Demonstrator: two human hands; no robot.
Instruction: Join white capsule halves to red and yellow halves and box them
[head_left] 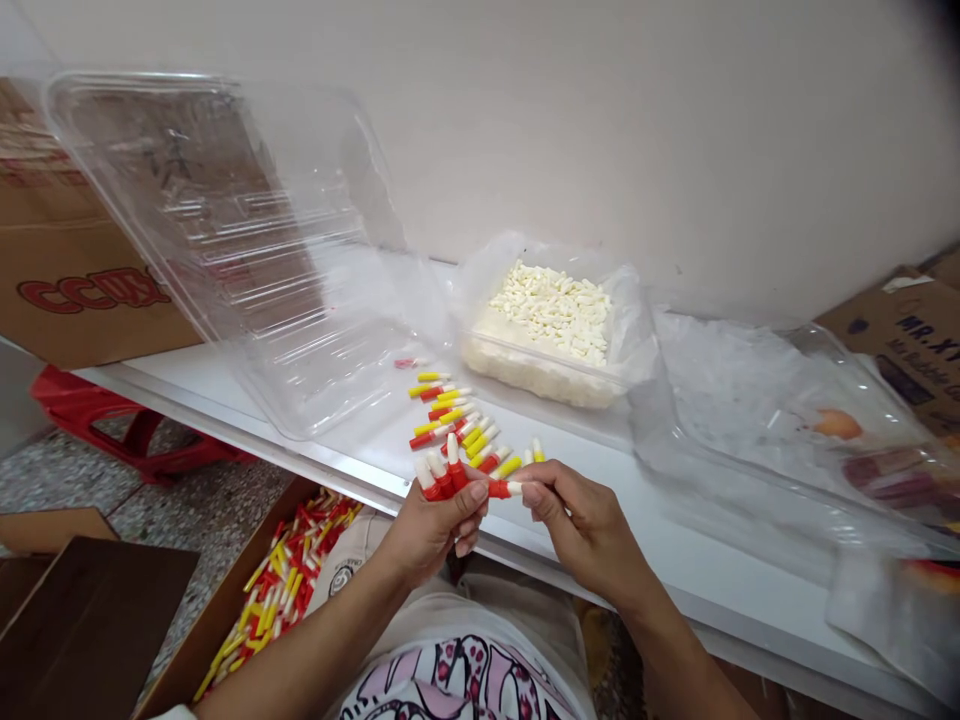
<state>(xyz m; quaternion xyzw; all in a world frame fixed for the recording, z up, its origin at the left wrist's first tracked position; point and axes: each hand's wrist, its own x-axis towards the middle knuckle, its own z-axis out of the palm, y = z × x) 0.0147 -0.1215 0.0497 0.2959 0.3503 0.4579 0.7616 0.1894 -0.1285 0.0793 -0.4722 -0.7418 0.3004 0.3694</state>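
My left hand (439, 525) is closed around several short red tubes with white tips (444, 478), their tips pointing up. Between the two hands lies one more red tube (498, 488), turned sideways. Its white tip is pinched by the thumb and fingers of my right hand (585, 515). Just beyond the hands, loose red and yellow tubes with white tips (450, 410) are scattered on the white table (600, 470). A clear bin lined with a plastic bag (555, 385) stands behind them, holding many small white pieces (559, 305).
A large clear plastic container (285, 270) is tipped up at left, near a cardboard box (90, 300). Below the table edge, a carton (187, 640) holds many red and yellow tubes. Another clear container (720, 440) lies at right. A red stool (120, 420) is on the floor.
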